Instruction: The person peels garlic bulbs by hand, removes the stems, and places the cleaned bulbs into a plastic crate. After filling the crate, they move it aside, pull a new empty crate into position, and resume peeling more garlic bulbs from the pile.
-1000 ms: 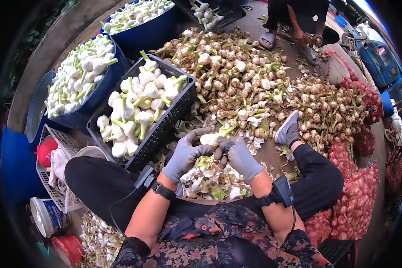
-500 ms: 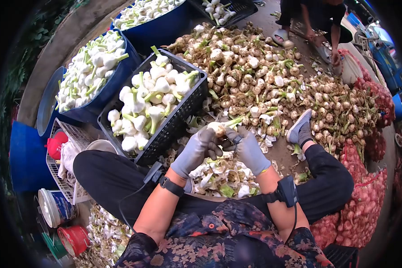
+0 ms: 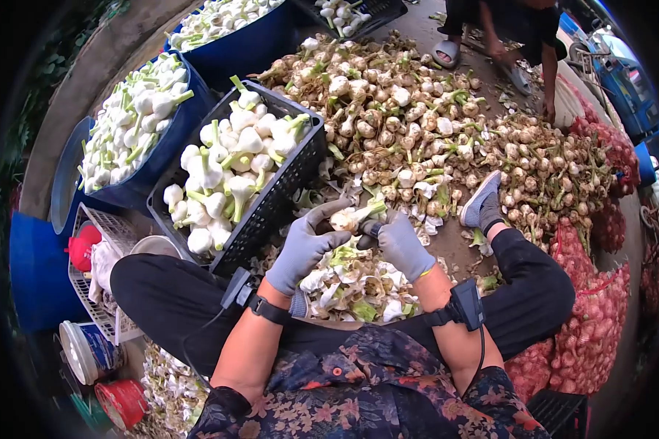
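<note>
My left hand (image 3: pixel 305 245), in a grey glove with dark fingertips, pinches a garlic bulb (image 3: pixel 346 219) between thumb and fingers. The bulb's green-white stem points right, toward my right hand (image 3: pixel 403 245), which is gloved alike. Its fingers are closed by the stem around something small and dark, too hidden to name. Below both hands lies a heap of peeled garlic skins (image 3: pixel 362 285). Left of them stands a black crate (image 3: pixel 274 186) full of clean white garlic.
A large pile of unpeeled garlic (image 3: pixel 388 124) spreads ahead. Blue tubs (image 3: pixel 201 91) of white garlic stand at left. Red mesh sacks (image 3: pixel 586 314) lie at right. Another person's hand (image 3: pixel 548 110) reaches down at the far right. A white basket (image 3: pixel 110 241) and buckets (image 3: pixel 88 351) sit beside my left leg.
The garlic bulb has turned in my left hand, and its stem looks shorter. My left fingers are more spread around it. The whole view has shifted slightly.
</note>
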Demonstrator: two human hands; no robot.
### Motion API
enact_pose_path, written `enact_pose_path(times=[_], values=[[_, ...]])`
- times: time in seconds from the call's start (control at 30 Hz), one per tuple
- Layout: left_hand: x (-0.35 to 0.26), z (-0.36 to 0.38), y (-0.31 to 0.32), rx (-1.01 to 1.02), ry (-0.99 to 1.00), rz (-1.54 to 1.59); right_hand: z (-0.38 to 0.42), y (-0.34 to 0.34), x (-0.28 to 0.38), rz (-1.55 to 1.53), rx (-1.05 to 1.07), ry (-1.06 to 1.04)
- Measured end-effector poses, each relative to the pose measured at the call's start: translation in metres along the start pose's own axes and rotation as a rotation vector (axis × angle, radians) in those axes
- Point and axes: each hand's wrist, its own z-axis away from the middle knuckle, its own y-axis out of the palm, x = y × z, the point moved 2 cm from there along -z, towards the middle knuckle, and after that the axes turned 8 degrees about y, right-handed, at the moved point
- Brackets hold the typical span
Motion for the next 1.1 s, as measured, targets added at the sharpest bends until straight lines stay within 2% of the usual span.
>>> enact_pose_path(times=[0.07,0.13,0.2,0.23,0.27,0.33,0.4,0.47,0.5,0.53,0.6,0.63,0.67,0.73,0.8,0.83,0.87,0.93,1.03,1.07,1.1], values=[[0.008,0.002,-0.004,0.01,-0.011,0.018,0.0,0.001,0.002,0.065,-0.042,-0.017],[0.011,0.001,-0.006,-0.012,-0.123,0.198,-0.005,-0.001,-0.002,0.103,-0.052,0.013],[0.017,0.0,-0.005,0.079,-0.179,0.212,0.002,0.008,0.01,0.748,-0.275,-0.479],[0.032,-0.002,-0.012,0.108,-0.204,0.324,0.006,0.01,0.014,0.923,-0.342,-0.508],[0.029,-0.004,-0.008,0.138,-0.228,0.438,0.005,0.011,0.013,0.92,-0.339,-0.509],[0.023,0.001,-0.004,0.078,-0.201,0.458,0.006,0.013,0.012,0.952,-0.388,-0.667],[0.011,0.001,0.005,0.025,-0.169,0.481,0.002,0.011,0.009,0.867,-0.368,-0.613],[0.006,-0.001,0.006,-0.007,-0.053,-0.001,0.002,0.009,0.001,0.498,-0.168,-0.336],[0.012,-0.004,0.0,-0.055,0.107,-0.087,0.002,0.01,-0.003,0.423,-0.119,-0.251],[0.015,-0.004,-0.003,-0.057,0.107,-0.088,0.002,0.01,-0.006,0.424,-0.117,-0.251],[0.002,-0.005,0.0,-0.111,0.142,-0.162,0.002,0.014,-0.007,0.182,0.032,-0.08],[-0.001,-0.005,0.0,-0.115,0.153,-0.161,0.006,0.009,-0.002,0.18,0.11,0.005],[-0.006,-0.003,-0.002,-0.113,0.152,-0.162,0.004,0.006,0.003,0.177,0.108,0.005],[-0.011,0.0,-0.003,-0.023,-0.066,-0.04,0.004,-0.007,0.018,1.144,-0.483,-0.323],[-0.025,0.002,0.011,-0.009,-0.055,-0.074,-0.003,-0.031,0.032,1.13,-0.721,-0.343],[-0.025,0.001,0.013,0.005,-0.127,-0.067,-0.004,-0.038,0.036,1.081,-0.636,-0.347],[-0.023,0.002,0.015,0.019,-0.203,-0.063,0.002,-0.036,0.037,1.08,-0.638,-0.342],[-0.01,-0.002,0.013,0.007,-0.147,-0.062,0.017,-0.017,0.036,1.343,-0.304,-0.347],[0.003,-0.005,0.007,-0.025,-0.068,-0.192,0.026,0.011,0.033,1.238,-0.307,-0.507],[0.006,-0.006,0.007,0.017,0.022,-0.281,0.028,0.017,0.032,1.213,-0.305,-0.599],[0.007,-0.007,0.008,0.065,0.117,-0.37,0.023,0.017,0.025,1.331,-0.314,-0.585]])
